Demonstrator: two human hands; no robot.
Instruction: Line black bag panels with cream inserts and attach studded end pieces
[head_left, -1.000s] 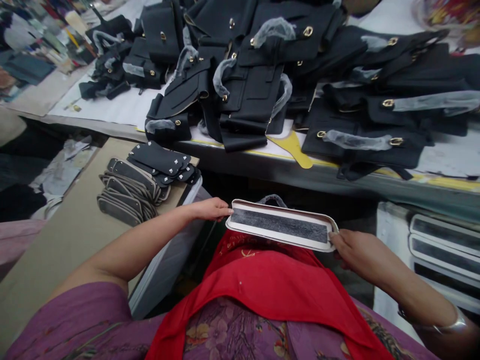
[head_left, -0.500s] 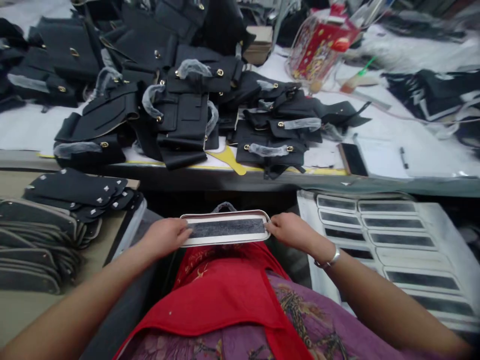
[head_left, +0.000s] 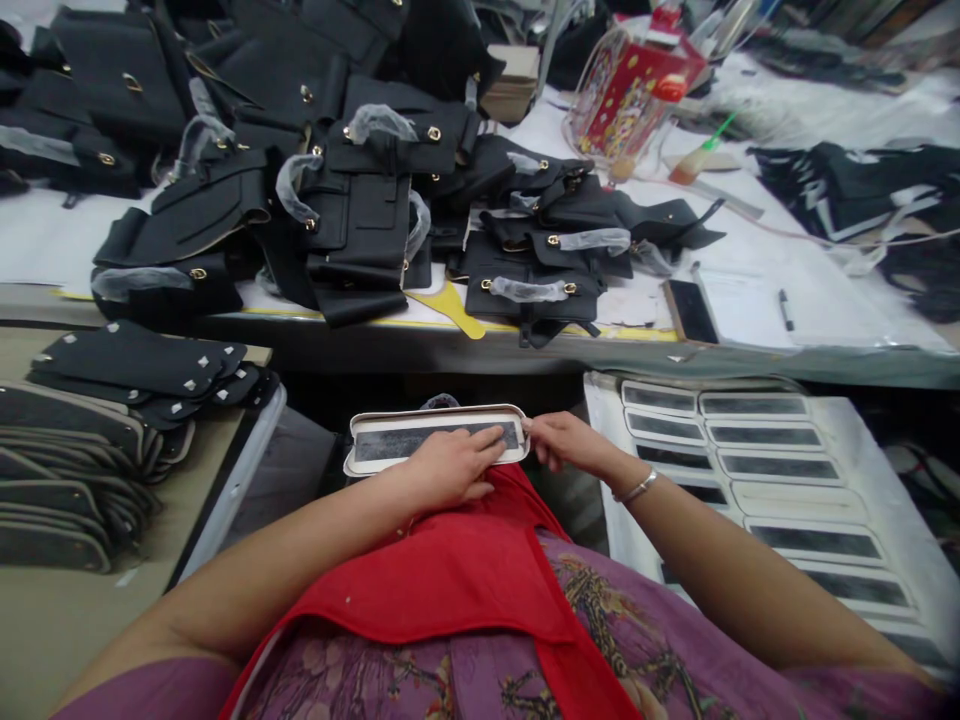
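A long flat panel (head_left: pixel 390 438), white-edged with a dark grey centre strip, lies across my lap above a red cloth (head_left: pixel 457 580). My left hand (head_left: pixel 448 466) lies on the panel's right half, fingers stretched flat over the grey strip. My right hand (head_left: pixel 564 443) grips the panel's right end with curled fingers. A silver bangle sits on my right wrist.
Several identical panels (head_left: pixel 757 470) lie in rows on a white board at my right. Stacked black studded pieces (head_left: pixel 142 365) rest on a low table at left. Black bag parts with gold fittings (head_left: pixel 352 200) cover the bench ahead, with a phone (head_left: pixel 690 310) and pen (head_left: pixel 786 310).
My left hand has slid from the panel's left end to lie over its right half. The view first swung right, bringing the rows of panels into sight.
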